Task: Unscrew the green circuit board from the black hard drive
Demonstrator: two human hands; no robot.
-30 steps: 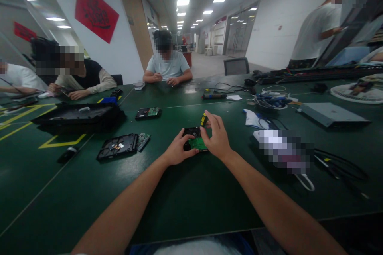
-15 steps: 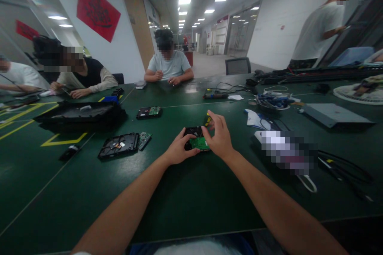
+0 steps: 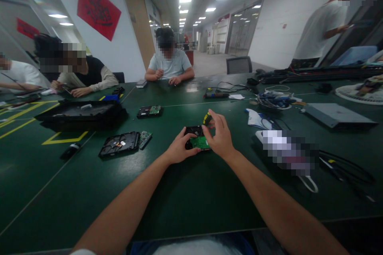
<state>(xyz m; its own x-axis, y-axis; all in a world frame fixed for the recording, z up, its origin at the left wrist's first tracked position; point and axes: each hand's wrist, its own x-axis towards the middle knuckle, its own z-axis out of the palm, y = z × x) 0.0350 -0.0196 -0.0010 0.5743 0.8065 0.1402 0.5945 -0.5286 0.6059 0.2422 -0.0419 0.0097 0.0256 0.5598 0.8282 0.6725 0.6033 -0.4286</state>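
A hard drive point(image 3: 201, 142) with a green circuit board lies on the green table in front of me. My left hand point(image 3: 182, 146) grips its left side, fingers along the far edge and thumb near the front. Over its right end, my right hand point(image 3: 219, 134) is closed on a small yellow-and-black screwdriver point(image 3: 206, 118), held with the handle up. The screwdriver's tip is too small and dark to make out. To the left lie a dark opened drive casing point(image 3: 120, 144) and a loose circuit board point(image 3: 145, 139). Another hard drive point(image 3: 149, 111) rests farther back.
A black tray point(image 3: 80, 113) stands at the left. On the right are a blurred white object point(image 3: 284, 149) with a strap, a flat grey metal box point(image 3: 339, 115), black cables point(image 3: 348, 163) and a wire bundle point(image 3: 273, 99). A co-worker point(image 3: 170, 63) sits opposite.
The screwdriver handle has turned slightly between my right fingers. My left hand keeps its hold on the hard drive. The whole view has shifted a little.
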